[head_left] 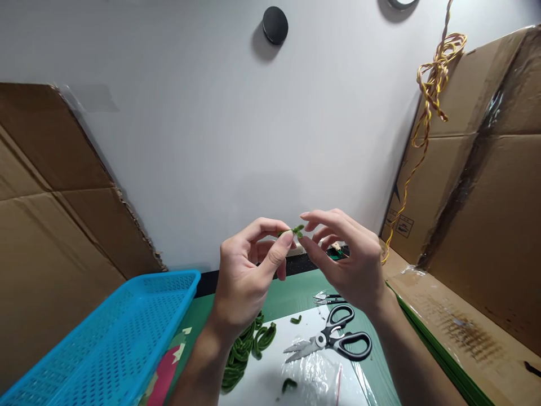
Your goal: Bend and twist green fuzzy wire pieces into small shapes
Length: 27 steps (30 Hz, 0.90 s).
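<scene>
My left hand point(249, 270) and my right hand point(346, 256) are raised above the table and meet at the fingertips. Together they pinch a small green fuzzy piece point(296, 230), like a short bit of pipe cleaner, between thumbs and forefingers. Below the left wrist lies a pile of bent green fuzzy pieces point(245, 352). Black-handled scissors point(333, 341) lie open on a white sheet point(270, 383) under the right hand. Small silver thread snips point(327, 298) rest just behind them.
A blue perforated plastic basket point(114, 344) stands at the left on the green mat point(291, 293). Cardboard sheets lean at left point(46, 225) and right point(477, 186). A twisted yellow-red cord point(429, 107) hangs on the white wall. Long green stems point(448, 361) lie at right.
</scene>
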Motion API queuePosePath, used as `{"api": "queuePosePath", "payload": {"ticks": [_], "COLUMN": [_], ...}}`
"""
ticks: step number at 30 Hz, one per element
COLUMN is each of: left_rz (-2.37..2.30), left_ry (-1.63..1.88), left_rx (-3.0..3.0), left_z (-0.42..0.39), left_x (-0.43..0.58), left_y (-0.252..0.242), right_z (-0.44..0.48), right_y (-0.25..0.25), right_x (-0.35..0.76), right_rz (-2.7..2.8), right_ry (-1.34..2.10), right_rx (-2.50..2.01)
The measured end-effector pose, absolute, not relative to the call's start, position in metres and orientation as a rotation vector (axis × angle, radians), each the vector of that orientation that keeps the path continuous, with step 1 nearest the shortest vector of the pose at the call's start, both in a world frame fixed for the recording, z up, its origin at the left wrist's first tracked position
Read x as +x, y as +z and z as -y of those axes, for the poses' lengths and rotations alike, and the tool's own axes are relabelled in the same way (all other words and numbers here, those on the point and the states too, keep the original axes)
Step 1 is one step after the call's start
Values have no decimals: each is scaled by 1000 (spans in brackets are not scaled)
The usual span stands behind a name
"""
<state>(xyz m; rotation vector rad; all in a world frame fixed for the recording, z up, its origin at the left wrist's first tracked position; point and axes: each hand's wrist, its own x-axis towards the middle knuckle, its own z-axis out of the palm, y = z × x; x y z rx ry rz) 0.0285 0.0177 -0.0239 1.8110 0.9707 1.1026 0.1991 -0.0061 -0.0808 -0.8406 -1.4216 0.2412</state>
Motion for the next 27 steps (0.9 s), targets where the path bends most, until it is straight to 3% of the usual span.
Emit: {"api": "queuePosePath", "payload": {"ticks": [15, 22, 27], "left_rz": [-892, -843, -874], "left_ry": [1002, 985, 892], "left_rx": [1754, 1776, 1825], "left_z": [-14, -10, -8], "left_x": [28, 26, 22], "left_y": [-24, -21, -15], "right_z": [2, 6, 7], "right_y": [-86, -80, -83], "right_x": [200, 191, 197], "right_rz": [1479, 1384, 1443], "right_ry": [4, 168, 91], "right_rx": [-814, -700, -717]}}
